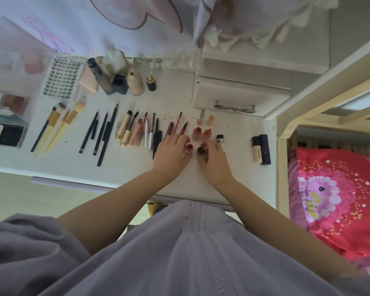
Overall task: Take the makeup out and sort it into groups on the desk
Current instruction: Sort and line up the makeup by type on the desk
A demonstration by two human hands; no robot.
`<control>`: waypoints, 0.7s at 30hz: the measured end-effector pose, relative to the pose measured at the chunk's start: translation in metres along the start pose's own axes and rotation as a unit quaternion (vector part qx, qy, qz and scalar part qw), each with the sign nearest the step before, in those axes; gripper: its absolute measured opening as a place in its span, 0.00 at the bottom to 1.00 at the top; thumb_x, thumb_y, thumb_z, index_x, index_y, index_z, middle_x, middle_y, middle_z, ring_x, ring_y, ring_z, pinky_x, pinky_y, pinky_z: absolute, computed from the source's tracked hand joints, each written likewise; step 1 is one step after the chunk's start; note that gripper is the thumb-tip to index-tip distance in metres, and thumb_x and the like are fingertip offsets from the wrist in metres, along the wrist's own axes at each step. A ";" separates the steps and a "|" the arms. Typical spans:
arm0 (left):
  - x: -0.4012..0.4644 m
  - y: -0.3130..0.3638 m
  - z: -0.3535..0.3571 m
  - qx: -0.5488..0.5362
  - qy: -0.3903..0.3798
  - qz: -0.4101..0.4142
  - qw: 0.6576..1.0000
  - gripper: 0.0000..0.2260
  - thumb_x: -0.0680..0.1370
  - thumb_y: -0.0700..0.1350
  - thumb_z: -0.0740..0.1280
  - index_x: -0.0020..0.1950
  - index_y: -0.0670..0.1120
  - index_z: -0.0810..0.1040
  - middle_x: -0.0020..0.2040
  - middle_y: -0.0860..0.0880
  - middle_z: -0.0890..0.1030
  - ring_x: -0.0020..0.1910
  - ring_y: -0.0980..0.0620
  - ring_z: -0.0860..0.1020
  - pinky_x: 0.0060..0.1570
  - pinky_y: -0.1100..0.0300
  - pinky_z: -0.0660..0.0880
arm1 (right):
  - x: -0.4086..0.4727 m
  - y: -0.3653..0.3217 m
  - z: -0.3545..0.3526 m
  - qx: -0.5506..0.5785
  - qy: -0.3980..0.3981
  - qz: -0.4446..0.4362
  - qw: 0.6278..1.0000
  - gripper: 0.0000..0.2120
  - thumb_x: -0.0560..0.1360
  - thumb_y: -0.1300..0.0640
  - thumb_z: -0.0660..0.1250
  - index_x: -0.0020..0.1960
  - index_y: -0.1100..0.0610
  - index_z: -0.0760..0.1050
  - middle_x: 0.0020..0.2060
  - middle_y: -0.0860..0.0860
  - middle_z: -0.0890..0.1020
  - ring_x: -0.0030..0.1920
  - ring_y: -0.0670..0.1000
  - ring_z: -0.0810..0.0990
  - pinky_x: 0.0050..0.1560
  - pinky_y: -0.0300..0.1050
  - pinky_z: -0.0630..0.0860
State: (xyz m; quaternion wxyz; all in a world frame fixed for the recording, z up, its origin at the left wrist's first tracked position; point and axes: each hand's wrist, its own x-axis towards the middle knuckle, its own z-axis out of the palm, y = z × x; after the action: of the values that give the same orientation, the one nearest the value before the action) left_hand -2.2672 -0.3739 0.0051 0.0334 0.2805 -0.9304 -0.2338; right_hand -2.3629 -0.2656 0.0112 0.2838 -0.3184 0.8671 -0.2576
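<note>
White laminate bench (124,167) holds sorted rows: yellow-handled brushes (58,124), black pencils (100,133). Left hand (171,152) grips small dark-red round bottle (189,148), right hand (214,161) grips brown round bottle (201,151); both bottles stand on bench, near front edge

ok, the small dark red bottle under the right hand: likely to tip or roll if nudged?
The dark red bottle stands upright on a small base, so it probably tips easily. It looks round, so once down it would likely roll across the flat desk. The right hand grips it, which should steady it.
</note>
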 end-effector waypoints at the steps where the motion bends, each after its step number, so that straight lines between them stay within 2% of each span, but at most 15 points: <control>1: -0.004 -0.001 -0.003 -0.008 0.004 -0.003 1.000 0.16 0.75 0.48 0.68 0.60 0.43 0.73 0.56 0.45 0.77 0.56 0.45 0.73 0.52 0.55 0.68 | -0.001 0.002 -0.004 -0.007 -0.012 -0.006 1.000 0.12 0.77 0.62 0.61 0.60 0.62 0.69 0.56 0.58 0.73 0.51 0.57 0.75 0.49 0.47 0.70; 3: -0.014 -0.003 -0.012 -0.031 0.016 -0.007 0.999 0.15 0.75 0.47 0.69 0.58 0.41 0.73 0.50 0.46 0.76 0.50 0.47 0.73 0.47 0.58 0.68 | 0.001 0.007 -0.020 -0.034 -0.014 -0.019 0.999 0.11 0.77 0.63 0.59 0.59 0.61 0.71 0.54 0.57 0.75 0.48 0.54 0.75 0.48 0.44 0.70; 5: -0.026 -0.004 -0.019 -0.045 -0.001 -0.007 0.999 0.11 0.77 0.48 0.66 0.54 0.43 0.72 0.43 0.50 0.73 0.42 0.52 0.71 0.38 0.64 0.65 | 0.009 0.012 -0.040 -0.059 0.018 -0.018 0.998 0.10 0.78 0.61 0.59 0.57 0.60 0.72 0.52 0.55 0.78 0.45 0.51 0.74 0.44 0.42 0.68; 7: -0.034 0.002 -0.020 -0.042 -0.048 0.009 0.998 0.09 0.78 0.49 0.63 0.52 0.45 0.71 0.39 0.54 0.71 0.36 0.55 0.69 0.32 0.66 0.61 | 0.025 0.015 -0.057 -0.090 0.028 0.002 0.996 0.12 0.79 0.56 0.59 0.60 0.58 0.70 0.52 0.55 0.78 0.45 0.53 0.76 0.42 0.44 0.69; 9: -0.035 0.015 -0.015 -0.040 -0.088 0.026 0.995 0.09 0.80 0.50 0.60 0.52 0.45 0.72 0.39 0.53 0.72 0.34 0.54 0.69 0.32 0.64 0.61 | 0.042 0.016 -0.062 -0.142 -0.008 0.019 0.990 0.16 0.79 0.51 0.58 0.63 0.58 0.66 0.54 0.56 0.77 0.48 0.56 0.77 0.42 0.46 0.70; 12: -0.029 0.040 -0.002 -0.038 -0.127 0.018 0.991 0.11 0.81 0.51 0.57 0.55 0.44 0.72 0.43 0.48 0.79 0.36 0.50 0.72 0.35 0.60 0.64 | 0.054 0.018 -0.056 -0.193 -0.062 0.029 0.979 0.16 0.79 0.50 0.58 0.61 0.59 0.64 0.50 0.57 0.77 0.43 0.56 0.74 0.39 0.47 0.68; 15: -0.020 0.063 0.016 -0.028 -0.170 -0.033 0.984 0.14 0.82 0.51 0.55 0.59 0.43 0.69 0.48 0.43 0.79 0.43 0.43 0.77 0.39 0.57 0.68 | 0.051 0.022 -0.056 -0.187 -0.077 0.030 0.979 0.13 0.77 0.55 0.59 0.59 0.60 0.66 0.45 0.56 0.77 0.40 0.54 0.72 0.36 0.45 0.66; 18: -0.012 0.082 0.030 -0.048 -0.187 -0.084 0.978 0.15 0.82 0.51 0.54 0.60 0.41 0.66 0.51 0.41 0.77 0.47 0.41 0.77 0.39 0.55 0.68 | 0.040 0.024 -0.060 -0.119 -0.099 0.054 0.986 0.12 0.77 0.55 0.60 0.56 0.61 0.68 0.43 0.54 0.77 0.39 0.53 0.75 0.36 0.44 0.70; 21: -0.005 0.092 0.034 -0.065 -0.181 -0.111 0.975 0.15 0.82 0.52 0.54 0.58 0.40 0.66 0.52 0.40 0.77 0.47 0.40 0.77 0.39 0.54 0.68 | 0.028 0.028 -0.068 -0.028 -0.139 0.099 0.985 0.08 0.77 0.54 0.60 0.50 0.59 0.72 0.36 0.52 0.78 0.31 0.50 0.76 0.29 0.40 0.72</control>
State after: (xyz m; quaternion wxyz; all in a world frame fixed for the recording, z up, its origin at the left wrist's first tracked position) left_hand -2.3160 -0.2896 0.0165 -0.1438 0.3317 -0.8670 -0.3430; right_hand -2.4363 -0.2485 0.0326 0.4161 -0.2718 0.8534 -0.1573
